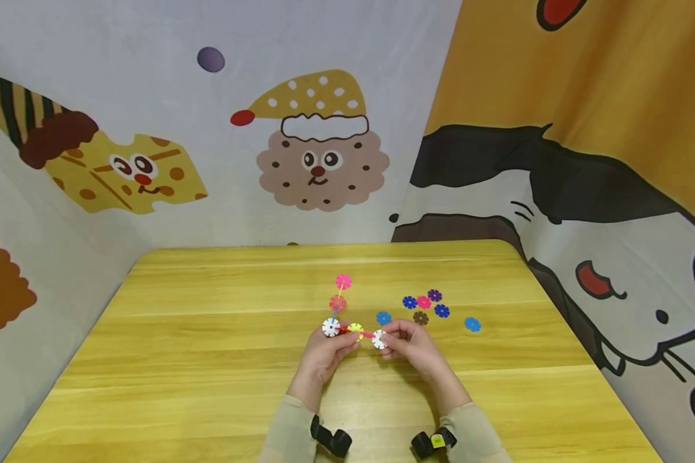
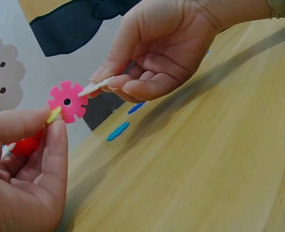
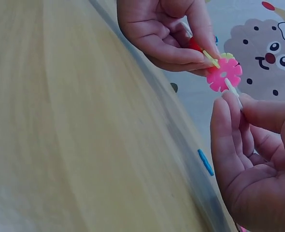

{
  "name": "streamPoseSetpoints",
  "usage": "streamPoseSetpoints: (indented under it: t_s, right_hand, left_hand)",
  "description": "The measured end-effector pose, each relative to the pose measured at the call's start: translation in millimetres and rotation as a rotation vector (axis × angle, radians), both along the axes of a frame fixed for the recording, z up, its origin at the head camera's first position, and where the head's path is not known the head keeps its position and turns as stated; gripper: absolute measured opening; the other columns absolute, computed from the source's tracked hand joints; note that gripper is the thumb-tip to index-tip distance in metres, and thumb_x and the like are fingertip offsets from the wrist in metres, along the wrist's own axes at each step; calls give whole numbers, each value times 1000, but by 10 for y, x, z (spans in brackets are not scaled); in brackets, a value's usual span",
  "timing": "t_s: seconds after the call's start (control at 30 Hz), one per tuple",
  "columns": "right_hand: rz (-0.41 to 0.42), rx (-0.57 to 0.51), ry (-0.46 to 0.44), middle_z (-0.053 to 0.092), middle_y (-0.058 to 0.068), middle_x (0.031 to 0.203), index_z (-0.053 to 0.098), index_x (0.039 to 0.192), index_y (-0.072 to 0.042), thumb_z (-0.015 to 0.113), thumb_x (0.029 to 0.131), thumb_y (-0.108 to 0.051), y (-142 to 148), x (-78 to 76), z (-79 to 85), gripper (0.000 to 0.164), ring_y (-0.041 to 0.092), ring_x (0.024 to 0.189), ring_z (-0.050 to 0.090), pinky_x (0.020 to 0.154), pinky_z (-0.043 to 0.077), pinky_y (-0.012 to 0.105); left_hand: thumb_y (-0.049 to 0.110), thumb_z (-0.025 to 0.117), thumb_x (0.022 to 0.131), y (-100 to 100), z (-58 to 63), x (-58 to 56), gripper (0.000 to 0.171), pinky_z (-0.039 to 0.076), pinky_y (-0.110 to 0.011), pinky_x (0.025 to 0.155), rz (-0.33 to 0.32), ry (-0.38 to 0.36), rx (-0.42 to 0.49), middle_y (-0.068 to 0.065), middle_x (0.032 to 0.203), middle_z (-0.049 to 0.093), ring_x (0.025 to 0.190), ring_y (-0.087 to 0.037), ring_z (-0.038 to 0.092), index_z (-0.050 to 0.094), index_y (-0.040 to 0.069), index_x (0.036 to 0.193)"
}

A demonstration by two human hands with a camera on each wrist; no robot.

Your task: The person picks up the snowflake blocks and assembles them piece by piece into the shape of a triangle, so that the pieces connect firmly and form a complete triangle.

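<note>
My left hand [image 1: 323, 355] pinches a yellow snowflake disc [image 2: 54, 114] between thumb and fingers. My right hand [image 1: 418, 350] pinches a white snowflake disc [image 1: 378, 341]; in both wrist views its edge meets the rim of a pink disc [image 2: 76, 107] slotted to the yellow one. From the yellow disc a chain leads left through a red disc [image 2: 25, 146], partly hidden by fingers, to another white disc [image 1: 331, 327]. There it bends and runs away from me through a blue disc seen edge-on, a coral disc [image 1: 337, 303] and a yellow one to a pink end disc [image 1: 343, 281].
Loose discs lie on the wooden table [image 1: 179, 360] beyond and right of my right hand: light blue [image 1: 384, 318], brown [image 1: 420, 318], pink [image 1: 423, 301], purple [image 1: 435, 295] and dark blue [image 1: 442, 311]. Another light blue disc [image 1: 472, 324] lies farther right. A cartoon-printed curtain borders the table.
</note>
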State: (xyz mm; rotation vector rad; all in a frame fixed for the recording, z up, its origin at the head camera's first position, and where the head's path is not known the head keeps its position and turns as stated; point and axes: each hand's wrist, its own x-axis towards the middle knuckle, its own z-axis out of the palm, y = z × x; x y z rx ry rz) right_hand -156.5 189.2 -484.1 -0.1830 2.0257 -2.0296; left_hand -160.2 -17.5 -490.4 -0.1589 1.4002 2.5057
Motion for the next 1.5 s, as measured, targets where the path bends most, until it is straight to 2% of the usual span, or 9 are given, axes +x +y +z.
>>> streamPoseSetpoints:
  t_s: [0.17,0.4,0.53,0.8,1.0,1.1,1.23,1.33,1.5]
  right_hand:
    - [-8,-38,-43,64,11,88,56,109,16,64,94,0,-18,1,2,23,17,74,66,73,60,34]
    - [-60,-82,-48,63,10,89,55,111,16,63,93,2,-76,-8,-19,24,17,74,66,74,59,33]
    - [-99,-107,-42,62,10,89,54,110,15,63,93,3,-100,-12,-25,22,17,74,65,75,59,32]
    - [-109,-139,-17,61,10,87,56,106,13,63,92,6,-151,-26,-32,18,17,72,66,73,59,32]
    - [-108,-147,-13,63,9,86,58,102,10,63,91,6,-159,-38,-64,13,18,72,66,72,59,31]
    - [-91,-123,-7,64,9,90,58,106,12,65,92,3,-137,-43,-76,18,20,76,67,74,59,34]
    - [-70,-37,38,66,13,97,55,115,17,65,93,-1,-28,-32,-71,30,23,83,67,78,59,36]
    - [-100,50,84,65,17,99,54,118,18,65,94,-2,133,-28,-55,33,24,86,66,78,59,36]
    - [-195,207,141,65,18,103,59,119,12,67,94,-6,493,-20,0,32,20,88,65,78,57,30]
  left_hand:
    - [-16,65,84,-1,-3,-3,26,58,-28,76,-17,5,-21,-8,91,65,76,-17,68,57,-12,107]
    - [-12,66,86,4,-6,7,30,57,-30,81,14,12,20,-9,95,63,82,-18,67,54,-10,114]
    - [-8,65,90,33,-16,15,31,56,-30,85,1,13,54,-10,96,63,84,-17,67,49,-11,116]
    - [-2,65,93,115,-4,38,8,55,-30,87,-22,22,99,-7,89,68,84,-15,69,60,-2,99]
    - [-2,65,92,128,-9,27,5,56,-28,84,-9,16,96,-6,87,69,82,-13,69,62,0,95]
    - [-4,65,91,119,-15,19,6,56,-28,83,-9,11,105,-6,87,69,81,-13,69,62,0,95]
    - [-4,64,92,95,-30,14,6,56,-28,83,-19,22,112,-6,86,68,80,-13,68,61,0,94]
    - [-5,64,91,69,-35,10,7,57,-29,83,-16,26,115,-6,85,69,79,-14,68,62,1,92]
    - [-6,65,90,28,-34,-3,7,57,-28,81,-1,14,121,-7,85,69,79,-15,68,62,1,91]
